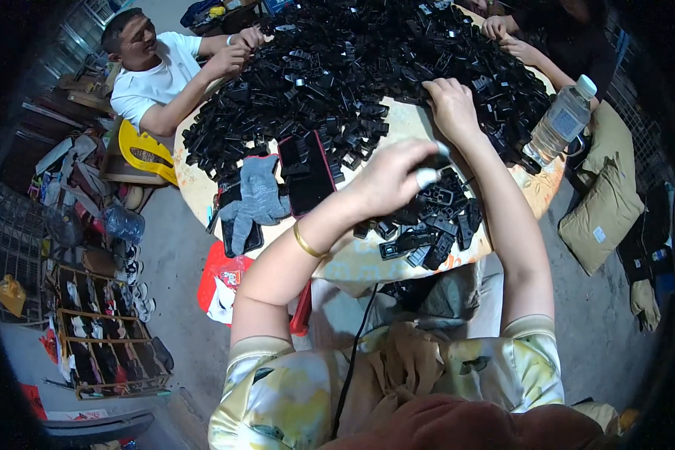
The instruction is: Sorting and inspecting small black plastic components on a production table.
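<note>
My left hand (394, 178), with a gold bangle at the wrist and white covers on the thumb and a fingertip, hovers over a small heap of black plastic parts (432, 225) near the table's front edge. Its thumb and finger stand apart, slightly blurred, and I make out nothing held between them. My right hand (453, 111) reaches farther in, to the near edge of a large pile of black plastic parts (307, 82). Its fingers are bent down at the pile, and their tips are hidden, so what they grip cannot be seen.
On the round table (345, 259) lie a grey glove (255, 196) and a dark phone with a red edge (307, 172). A clear bottle (561, 124) stands at the right. A person in white (161, 79) sits far left; another person's hands (506, 37) work far right.
</note>
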